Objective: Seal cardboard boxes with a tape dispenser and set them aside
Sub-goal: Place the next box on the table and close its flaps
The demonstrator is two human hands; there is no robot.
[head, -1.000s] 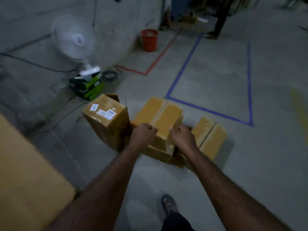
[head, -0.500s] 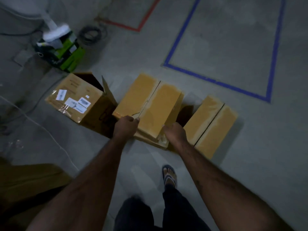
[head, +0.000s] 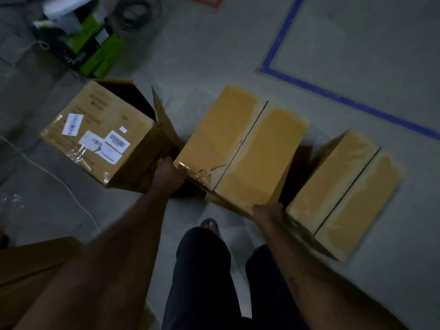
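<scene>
A: Your left hand (head: pixel 170 172) holds the near left corner of the middle box (head: pixel 242 148). The thumb lies up along the side, and the fingers drop out of sight into the gap beside it.

B: Your right hand (head: pixel 267 211) grips the near right corner of that same box, with its fingers curled round the lower edge.

A: So the middle box sits between your two hands and stretches away from them. Its two top flaps are closed, and the seam is a dark line running away from you. Crumpled clear tape and a small tear lie on top, just right of your left hand.

B: I cannot tell whether the box rests flat on the floor (head: pixel 214 55).

A: Just left of your left hand is the labelled box (head: pixel 100 134). It has white stickers on its upper face, its far end is open, and one flap juts toward that hand.

B: Just right of your right hand is the right box (head: pixel 345 191), with its flaps closed, lying close against your forearm.

A: Well beyond your right hand a blue tape line (head: pixel 345 101) runs across the floor. Well beyond your left hand sit green packages (head: pixel 95 51) and a cable coil (head: pixel 135 13).

B: Between your forearms, nearer to you than both hands, your sandalled foot (head: pixel 209 225) is on the floor.
</scene>
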